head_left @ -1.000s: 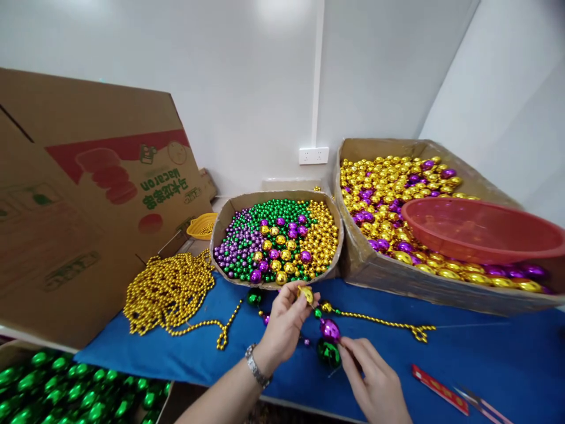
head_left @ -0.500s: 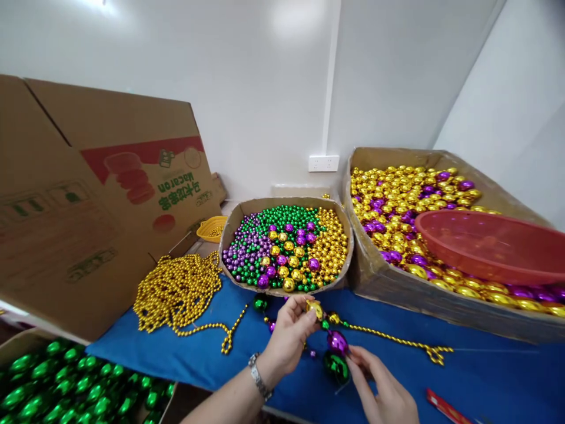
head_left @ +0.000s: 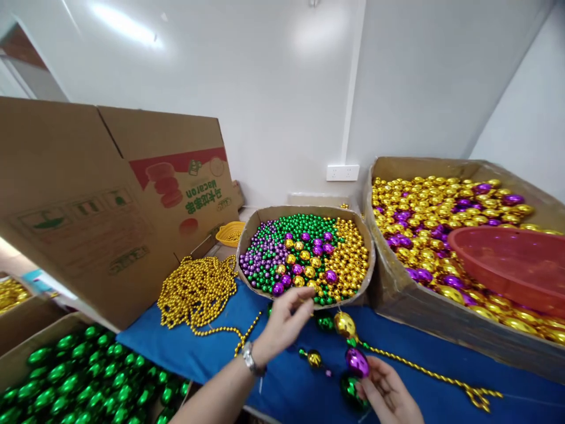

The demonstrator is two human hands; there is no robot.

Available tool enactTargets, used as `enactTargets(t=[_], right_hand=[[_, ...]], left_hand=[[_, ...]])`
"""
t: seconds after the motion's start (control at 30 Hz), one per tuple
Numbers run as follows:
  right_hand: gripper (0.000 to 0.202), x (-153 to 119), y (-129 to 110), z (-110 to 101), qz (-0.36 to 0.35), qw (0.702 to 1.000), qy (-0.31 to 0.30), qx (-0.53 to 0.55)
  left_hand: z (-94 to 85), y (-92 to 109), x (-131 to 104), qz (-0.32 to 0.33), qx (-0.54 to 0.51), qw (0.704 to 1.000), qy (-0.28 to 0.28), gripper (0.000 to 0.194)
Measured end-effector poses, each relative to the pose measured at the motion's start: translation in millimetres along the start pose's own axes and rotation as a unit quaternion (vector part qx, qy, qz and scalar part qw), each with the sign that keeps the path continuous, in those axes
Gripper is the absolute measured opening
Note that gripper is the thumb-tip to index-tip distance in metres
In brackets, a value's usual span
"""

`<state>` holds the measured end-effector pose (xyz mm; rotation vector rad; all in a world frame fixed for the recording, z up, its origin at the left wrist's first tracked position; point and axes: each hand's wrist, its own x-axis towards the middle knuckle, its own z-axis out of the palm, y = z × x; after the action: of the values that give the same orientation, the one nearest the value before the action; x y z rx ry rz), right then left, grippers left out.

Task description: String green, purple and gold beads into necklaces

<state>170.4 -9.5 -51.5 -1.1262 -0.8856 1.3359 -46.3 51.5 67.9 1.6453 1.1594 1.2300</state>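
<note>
My left hand (head_left: 285,324), wearing a metal watch, hovers at the front rim of the bead box (head_left: 372,259). Its thumb and index finger are apart, and nothing shows between them. Lower right, my right hand (head_left: 388,391) pinches a bead strand where a large purple bead (head_left: 356,362) meets a large green bead (head_left: 352,390). A large gold bead (head_left: 345,324) sits above the purple one on this strand, with a small green bead between. Behind lie another green bead (head_left: 325,321) and a smaller gold bead (head_left: 314,358). A twisted gold bead chain (head_left: 415,366) runs right.
A heap of gold bead chains (head_left: 196,291) lies on the blue cloth (head_left: 282,377). A big carton (head_left: 79,200) stands left, with a box of green beads (head_left: 88,377) below. To the right, a red basin (head_left: 507,265) rests on gold and purple beads in a box (head_left: 410,306).
My left hand has let go of the large gold bead and moved toward the bead box. My right hand stays at the purple and green beads. The view has shifted left.
</note>
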Motion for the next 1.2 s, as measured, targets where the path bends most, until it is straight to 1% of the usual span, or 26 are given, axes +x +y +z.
enactTargets(t=[0.03, 0.07, 0.1, 0.17, 0.2, 0.23, 0.3, 0.4, 0.5, 0.53, 0.57, 0.6, 0.63, 0.67, 0.7, 0.73, 0.8, 0.9, 1.03, 1.2], right_hand=[[0.045, 0, -2, -2, -0.001, 1.000, 0.002, 0.002], [0.045, -1, -3, -4, -0.003, 1.000, 0.005, 0.001], [0.045, -2, -5, -5, -0.006, 1.000, 0.006, -0.002], [0.045, -4, -8, -7, -0.013, 1.000, 0.006, -0.012], [0.045, -5, -10, -7, -0.016, 1.000, 0.005, -0.018], [0.044, -6, -13, -6, -0.019, 1.000, 0.003, -0.024], [0.044, -8, -17, -2, -0.023, 0.999, 0.001, -0.035], [0.043, -11, -21, 2, -0.027, 0.999, -0.003, -0.045], [0.043, -14, -21, 3, -0.022, 0.998, -0.017, -0.053], [0.042, -15, -19, 2, -0.019, 0.998, -0.023, -0.058], [0.041, -15, -18, 1, -0.017, 0.997, -0.029, -0.064], [0.040, -16, -17, 0, -0.016, 0.997, -0.033, -0.071], [0.040, -17, -15, -1, -0.017, 0.996, -0.036, -0.078], [0.039, -18, -14, -2, -0.021, 0.995, -0.039, -0.085], [0.039, -18, -13, -3, -0.027, 0.994, -0.042, -0.094], [0.039, -19, -13, -4, -0.032, 0.993, -0.046, -0.103], [0.038, -20, -13, -6, -0.041, 0.991, -0.050, -0.120], [0.037, -22, -15, -10, -0.051, 0.989, -0.046, -0.133], [0.037, -23, -16, -13, -0.036, 0.988, -0.052, -0.142], [0.039, -24, -17, -14, -0.029, 0.985, -0.057, -0.160]], left_hand=[[-16.1, -5, 10, 0.021, 0.118, 0.992, 0.040, 0.027], [-32.0, -12, 21, 0.027, 0.236, 0.969, 0.071, 0.025], [-46.9, -19, 31, 0.013, 0.331, 0.940, 0.082, 0.024], [-70.3, -34, 47, -0.009, 0.380, 0.921, 0.083, 0.018], [-78.1, -41, 53, -0.019, 0.384, 0.920, 0.080, 0.015], [-83.1, -46, 56, -0.024, 0.376, 0.923, 0.079, 0.013], [-86.2, -53, 58, -0.030, 0.358, 0.930, 0.081, 0.013], [-78.7, -54, 53, -0.034, 0.301, 0.949, 0.090, 0.010], [-61.1, -45, 41, -0.044, 0.226, 0.970, 0.082, 0.023], [-53.3, -40, 36, -0.055, 0.172, 0.981, 0.073, 0.028], [-45.0, -35, 30, -0.074, 0.092, 0.991, 0.060, 0.030], [-36.4, -30, 25, -0.098, -0.009, 0.994, 0.045, 0.030], [-28.0, -24, 20, -0.126, -0.121, 0.984, 0.030, 0.028], [-20.1, -20, 15, -0.153, -0.227, 0.962, 0.017, 0.026], [-13.1, -15, 11, -0.174, -0.309, 0.935, 0.006, 0.025], [-7.1, -12, 8, -0.188, -0.358, 0.915, -0.001, 0.023], [1.3, -7, 4, -0.203, -0.403, 0.893, -0.008, 0.022], [7.5, -3, 1, -0.213, -0.425, 0.880, -0.017, 0.020], [12.8, -1, -1, -0.220, -0.439, 0.871, -0.023, 0.019], [20.8, -1, -4, -0.222, -0.440, 0.870, -0.010, 0.018]])
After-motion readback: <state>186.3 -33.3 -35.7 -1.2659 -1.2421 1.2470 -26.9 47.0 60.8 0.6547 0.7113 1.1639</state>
